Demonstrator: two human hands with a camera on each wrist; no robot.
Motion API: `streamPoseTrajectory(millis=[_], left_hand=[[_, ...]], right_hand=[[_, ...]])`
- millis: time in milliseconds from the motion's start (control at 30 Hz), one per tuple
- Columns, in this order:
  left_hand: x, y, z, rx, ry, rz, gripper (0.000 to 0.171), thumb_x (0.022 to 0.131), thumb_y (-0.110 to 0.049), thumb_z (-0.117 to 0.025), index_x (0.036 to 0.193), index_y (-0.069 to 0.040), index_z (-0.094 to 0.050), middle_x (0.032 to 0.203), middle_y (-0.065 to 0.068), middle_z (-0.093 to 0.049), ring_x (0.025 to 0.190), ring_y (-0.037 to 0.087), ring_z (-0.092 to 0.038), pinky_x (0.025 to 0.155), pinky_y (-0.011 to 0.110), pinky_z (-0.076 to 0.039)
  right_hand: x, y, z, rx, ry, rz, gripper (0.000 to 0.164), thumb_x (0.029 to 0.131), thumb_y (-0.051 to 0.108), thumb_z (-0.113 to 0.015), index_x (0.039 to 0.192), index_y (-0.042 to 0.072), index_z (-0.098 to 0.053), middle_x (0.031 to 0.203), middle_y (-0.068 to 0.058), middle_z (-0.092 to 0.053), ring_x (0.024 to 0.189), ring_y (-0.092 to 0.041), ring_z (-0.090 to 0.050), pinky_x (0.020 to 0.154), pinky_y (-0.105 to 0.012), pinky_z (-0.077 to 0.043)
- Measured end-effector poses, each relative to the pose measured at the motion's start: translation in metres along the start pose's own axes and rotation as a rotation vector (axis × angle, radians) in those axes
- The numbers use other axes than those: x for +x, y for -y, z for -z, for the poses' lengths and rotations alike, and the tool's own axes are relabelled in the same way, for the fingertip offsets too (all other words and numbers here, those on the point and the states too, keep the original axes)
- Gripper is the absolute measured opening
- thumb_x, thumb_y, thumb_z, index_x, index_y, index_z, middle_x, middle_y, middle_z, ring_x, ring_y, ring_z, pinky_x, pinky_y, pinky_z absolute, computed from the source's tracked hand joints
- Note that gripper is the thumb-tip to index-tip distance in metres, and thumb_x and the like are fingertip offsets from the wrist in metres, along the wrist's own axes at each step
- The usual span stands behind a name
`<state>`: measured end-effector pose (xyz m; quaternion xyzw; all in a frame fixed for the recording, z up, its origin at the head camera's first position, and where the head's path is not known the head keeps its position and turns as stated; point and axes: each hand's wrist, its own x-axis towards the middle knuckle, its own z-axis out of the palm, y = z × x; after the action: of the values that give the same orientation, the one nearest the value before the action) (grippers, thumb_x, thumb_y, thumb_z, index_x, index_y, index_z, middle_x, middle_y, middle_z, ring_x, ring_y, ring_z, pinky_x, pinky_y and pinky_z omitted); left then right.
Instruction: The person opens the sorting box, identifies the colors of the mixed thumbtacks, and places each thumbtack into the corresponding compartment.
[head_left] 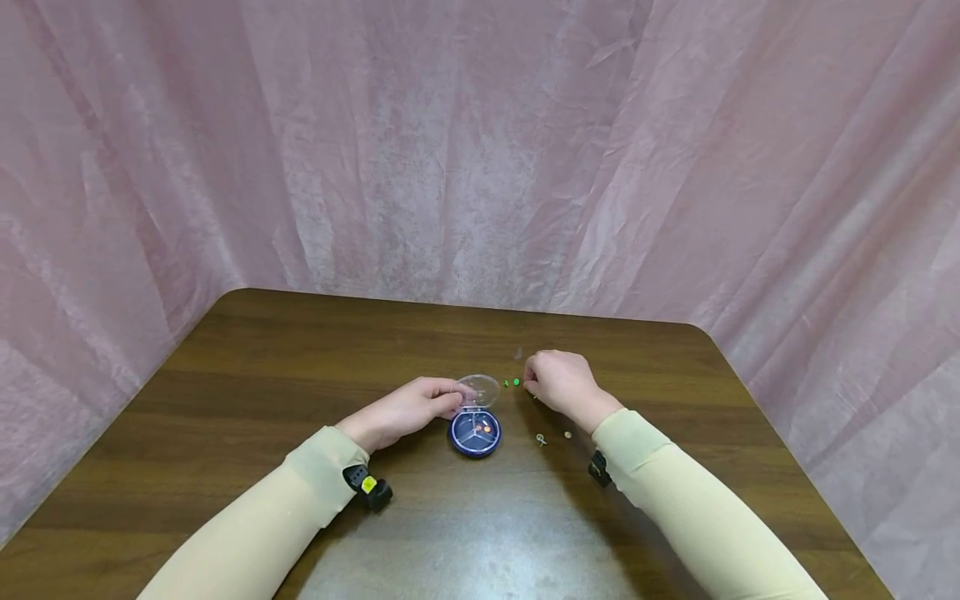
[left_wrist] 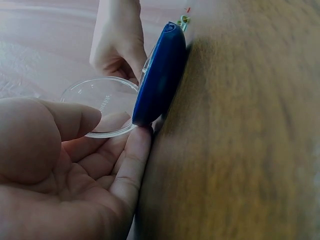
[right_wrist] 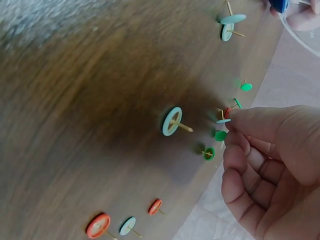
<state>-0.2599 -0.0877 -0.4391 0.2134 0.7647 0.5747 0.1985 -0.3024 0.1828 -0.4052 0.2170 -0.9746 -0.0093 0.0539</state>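
A round dark-blue case (head_left: pixel 475 454) lies on the table with its clear lid (head_left: pixel 480 390) raised at the back. Its inside has three compartments; orange thumbtacks (head_left: pixel 487 429) sit in the upper right one. My left hand (head_left: pixel 411 410) holds the lid's left edge between thumb and fingers, and a finger touches the blue base in the left wrist view. Farther right, my right hand (head_left: pixel 561 382) reaches down to the table. Its thumb and index finger pinch a red thumbtack (right_wrist: pixel 227 113), mostly covered by the fingertips. Beside them lies a pale thumbtack (right_wrist: pixel 223 121).
Loose green thumbtacks (right_wrist: pixel 209 153) lie around the right fingertips. Pale thumbtacks (right_wrist: pixel 172 121) and orange ones (right_wrist: pixel 98 226) are scattered on the wooden table (head_left: pixel 300 350). A pink curtain (head_left: pixel 450 150) hangs behind the table's far edge.
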Motion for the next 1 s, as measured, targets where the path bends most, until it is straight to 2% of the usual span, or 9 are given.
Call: streamPoseTrajectory(millis=[367, 567, 833, 1000], left_hand=[[0.0, 0.001, 0.0, 0.006, 0.001, 0.001, 0.032, 0.105, -0.02, -0.051, 0.131, -0.006, -0.064, 0.128, 0.007, -0.064, 0.115, 0.02, -0.061, 0.099, 0.033, -0.047], [0.002, 0.0, 0.002, -0.003, -0.001, 0.009, 0.032, 0.104, -0.021, -0.053, 0.13, -0.008, -0.065, 0.127, 0.006, -0.065, 0.115, 0.02, -0.061, 0.099, 0.032, -0.047], [0.001, -0.001, 0.002, -0.004, 0.002, 0.011, 0.032, 0.105, -0.019, -0.051, 0.131, -0.007, -0.065, 0.127, 0.007, -0.065, 0.114, 0.02, -0.061, 0.099, 0.033, -0.048], [0.002, -0.002, 0.001, 0.001, 0.005, 0.021, 0.032, 0.105, -0.019, -0.051, 0.132, -0.008, -0.064, 0.126, 0.006, -0.065, 0.113, 0.019, -0.062, 0.098, 0.033, -0.048]], right_hand=[[-0.002, 0.0, 0.002, 0.025, -0.006, -0.002, 0.014, 0.086, 0.026, -0.07, 0.073, 0.029, -0.066, 0.074, 0.014, -0.061, 0.072, -0.011, -0.06, 0.061, -0.037, -0.05], [-0.007, 0.0, 0.009, 0.076, -0.04, -0.017, 0.013, 0.087, 0.026, -0.069, 0.075, 0.029, -0.066, 0.074, 0.014, -0.059, 0.069, -0.009, -0.057, 0.059, -0.034, -0.048], [-0.021, 0.004, 0.019, 0.255, -0.086, -0.053, 0.01, 0.087, 0.025, -0.069, 0.077, 0.027, -0.068, 0.073, 0.015, -0.059, 0.067, -0.008, -0.054, 0.06, -0.031, -0.046], [-0.03, 0.006, 0.025, 0.413, -0.08, -0.083, 0.009, 0.089, 0.027, -0.068, 0.084, 0.023, -0.073, 0.074, 0.015, -0.061, 0.071, -0.008, -0.055, 0.067, -0.029, -0.045]])
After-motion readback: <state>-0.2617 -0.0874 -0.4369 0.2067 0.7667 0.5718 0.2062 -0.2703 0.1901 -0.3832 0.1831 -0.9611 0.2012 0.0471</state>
